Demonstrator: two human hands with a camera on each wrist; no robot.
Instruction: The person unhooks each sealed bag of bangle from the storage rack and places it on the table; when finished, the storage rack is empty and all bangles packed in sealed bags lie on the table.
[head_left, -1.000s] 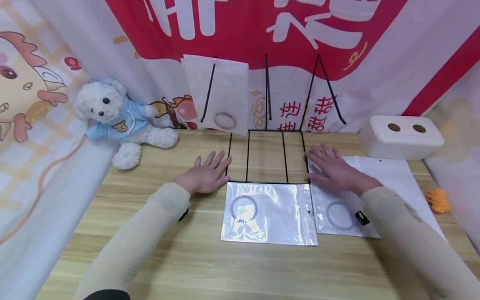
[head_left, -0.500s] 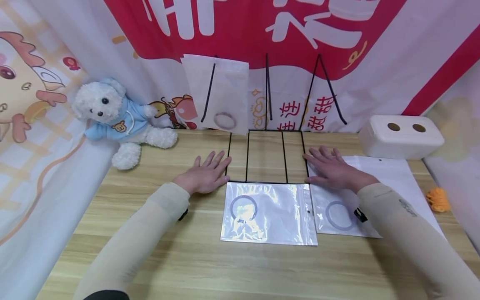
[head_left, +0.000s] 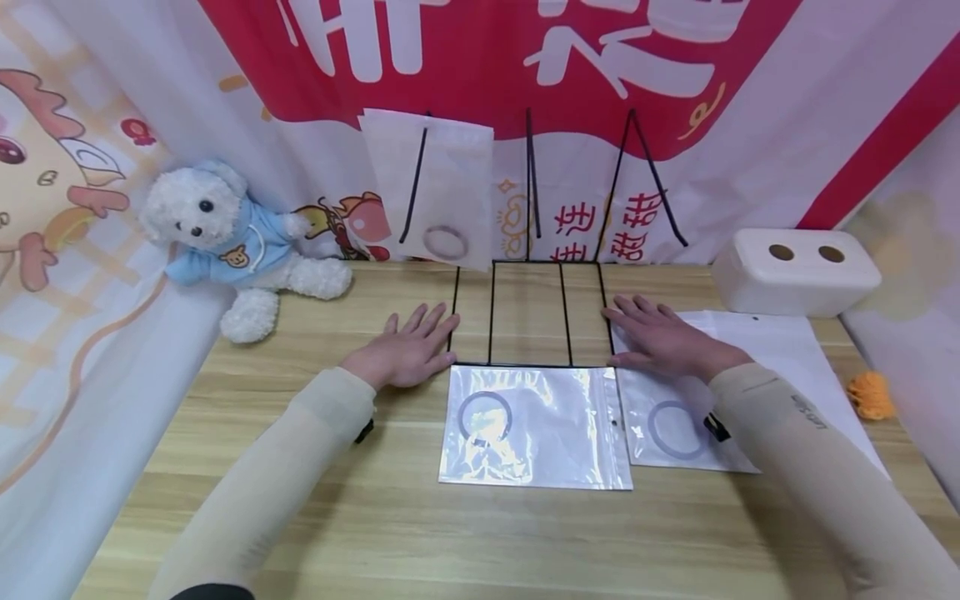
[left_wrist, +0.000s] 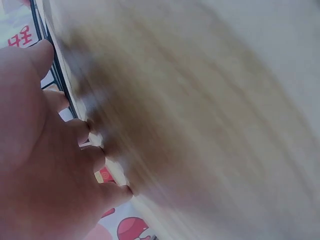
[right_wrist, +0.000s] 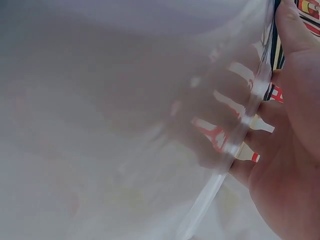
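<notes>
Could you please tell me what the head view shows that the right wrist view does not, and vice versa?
Only the head view shows the left hand, the teddy, the white box and the orange item.

Only the right wrist view shows the palm side of the right hand and its finger reflections.

Both show that hand, part of the plastic bag beneath it and part of the black rack.
</notes>
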